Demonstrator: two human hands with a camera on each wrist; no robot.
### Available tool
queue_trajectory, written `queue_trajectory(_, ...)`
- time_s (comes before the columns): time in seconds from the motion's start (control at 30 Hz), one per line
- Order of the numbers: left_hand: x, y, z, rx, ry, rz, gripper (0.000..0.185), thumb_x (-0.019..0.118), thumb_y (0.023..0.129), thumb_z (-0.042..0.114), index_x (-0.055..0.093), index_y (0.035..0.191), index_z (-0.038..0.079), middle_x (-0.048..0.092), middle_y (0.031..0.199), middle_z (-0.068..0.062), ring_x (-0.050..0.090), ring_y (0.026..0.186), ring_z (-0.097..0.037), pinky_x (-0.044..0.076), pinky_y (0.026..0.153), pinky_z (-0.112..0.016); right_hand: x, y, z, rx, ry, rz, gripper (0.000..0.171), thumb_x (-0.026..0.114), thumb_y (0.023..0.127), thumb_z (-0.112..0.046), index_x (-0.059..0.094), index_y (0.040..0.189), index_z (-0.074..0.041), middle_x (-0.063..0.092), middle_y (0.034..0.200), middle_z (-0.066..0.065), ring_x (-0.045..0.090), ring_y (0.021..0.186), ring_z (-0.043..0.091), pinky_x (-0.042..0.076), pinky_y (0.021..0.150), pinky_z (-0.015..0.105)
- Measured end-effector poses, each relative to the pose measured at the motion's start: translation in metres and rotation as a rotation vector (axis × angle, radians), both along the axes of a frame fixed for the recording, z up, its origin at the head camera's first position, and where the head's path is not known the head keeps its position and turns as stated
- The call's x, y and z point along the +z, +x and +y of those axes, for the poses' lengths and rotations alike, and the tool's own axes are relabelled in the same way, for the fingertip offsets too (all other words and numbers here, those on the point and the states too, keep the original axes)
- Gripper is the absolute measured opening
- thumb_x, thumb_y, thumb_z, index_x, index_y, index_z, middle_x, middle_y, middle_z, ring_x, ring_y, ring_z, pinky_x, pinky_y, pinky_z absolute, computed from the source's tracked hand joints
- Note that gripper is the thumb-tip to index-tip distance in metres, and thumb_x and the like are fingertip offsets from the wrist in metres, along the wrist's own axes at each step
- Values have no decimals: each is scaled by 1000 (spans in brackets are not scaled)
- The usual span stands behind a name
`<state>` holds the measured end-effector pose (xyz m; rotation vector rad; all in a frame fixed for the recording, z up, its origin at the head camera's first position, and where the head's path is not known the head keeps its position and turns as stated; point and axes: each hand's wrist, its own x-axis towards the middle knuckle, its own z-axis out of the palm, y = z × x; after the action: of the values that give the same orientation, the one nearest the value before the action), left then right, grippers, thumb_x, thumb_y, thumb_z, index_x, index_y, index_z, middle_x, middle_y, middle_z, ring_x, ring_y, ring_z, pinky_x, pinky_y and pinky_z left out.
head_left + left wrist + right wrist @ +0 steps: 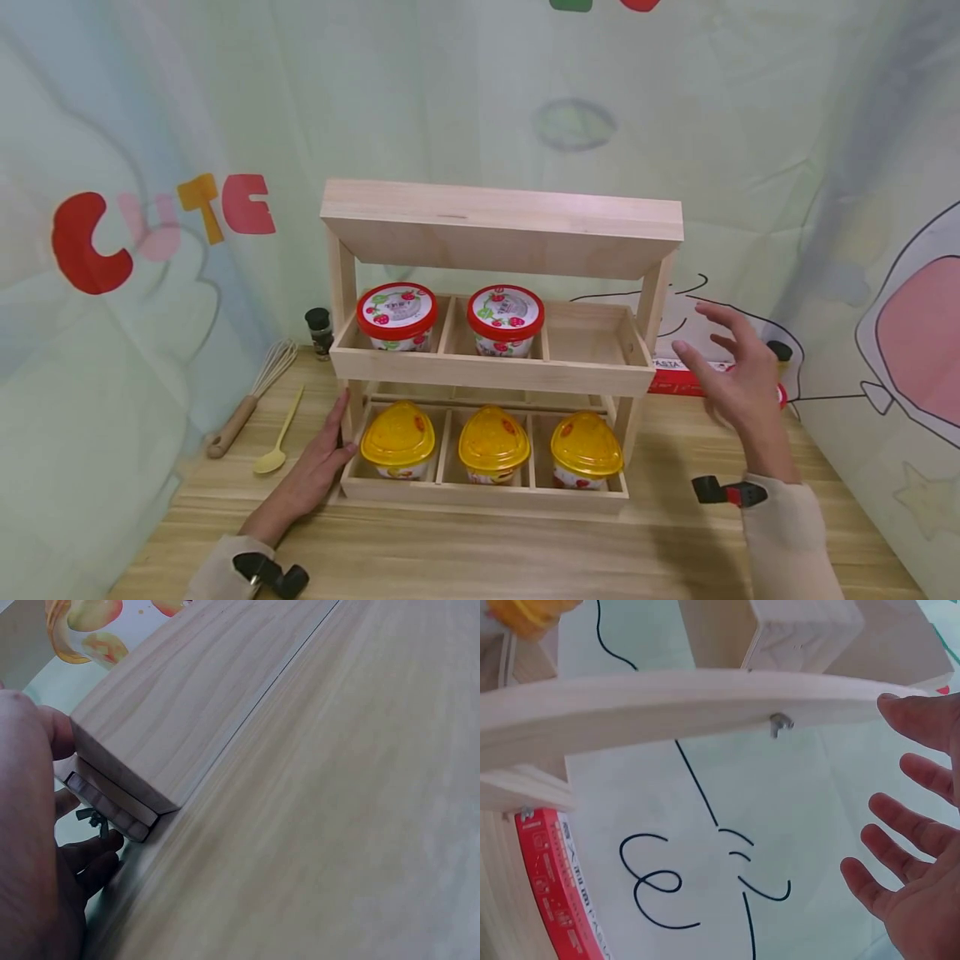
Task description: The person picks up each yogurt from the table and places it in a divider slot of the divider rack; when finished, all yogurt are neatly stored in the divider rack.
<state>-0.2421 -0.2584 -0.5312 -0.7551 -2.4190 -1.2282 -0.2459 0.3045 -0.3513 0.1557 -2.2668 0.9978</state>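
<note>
A two-tier wooden rack [491, 379] stands on the table, with three compartments in each tier. Two red-lidded tubs, one at the left [397, 312] and one in the middle [506, 321], sit in the upper tier; its right compartment is bare. Below, yellow-lidded cups [492, 442] fill the three compartments. My left hand [311, 475] rests against the lower tier's left side, thumb at the front corner [75, 739] and fingers along the side by a wing nut [96, 817]. To the rack's right, my right hand [738, 387] is raised, fingers spread, holding nothing. In the right wrist view, its thumb overlaps the side post [705, 705].
A whisk [258, 392], a yellow spoon [279, 437] and a black-capped jar [319, 333] are on the left. Behind the right hand lies a red pasta box [675, 382], with another dark-capped jar [780, 354] close by. A printed curtain [450, 100] surrounds the table.
</note>
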Motion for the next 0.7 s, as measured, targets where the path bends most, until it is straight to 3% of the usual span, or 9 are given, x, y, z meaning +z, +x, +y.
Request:
queue_trajectory(0.17, -1, 0, 0, -2, 3, 2, 85, 52, 103, 0, 7, 173, 15, 22, 165, -48, 12, 143, 29, 15, 111, 4, -6, -3, 9, -46, -37, -42, 67, 80, 95, -30, 54, 156, -19, 55, 163, 4, 49, 149, 33, 45, 121, 60)
queue_trajectory(0.4, 0, -1, 1, 3, 8, -8, 84, 53, 104, 1, 8, 174, 17, 21, 167, -47, 13, 141, 29, 16, 110, 3, -16, -5, 21, -75, -60, -65, 68, 79, 96, -32, 53, 157, -17, 54, 164, 8, 48, 150, 37, 43, 119, 68)
queue_trajectory(0.7, -1, 0, 0, 6, 4, -8, 84, 52, 105, 1, 8, 174, 16, 17, 171, -42, 11, 142, 29, 16, 111, 3, -31, -9, 40, -142, -83, -167, 70, 74, 99, -37, 48, 161, -20, 43, 172, 13, 47, 148, 53, 41, 114, 76)
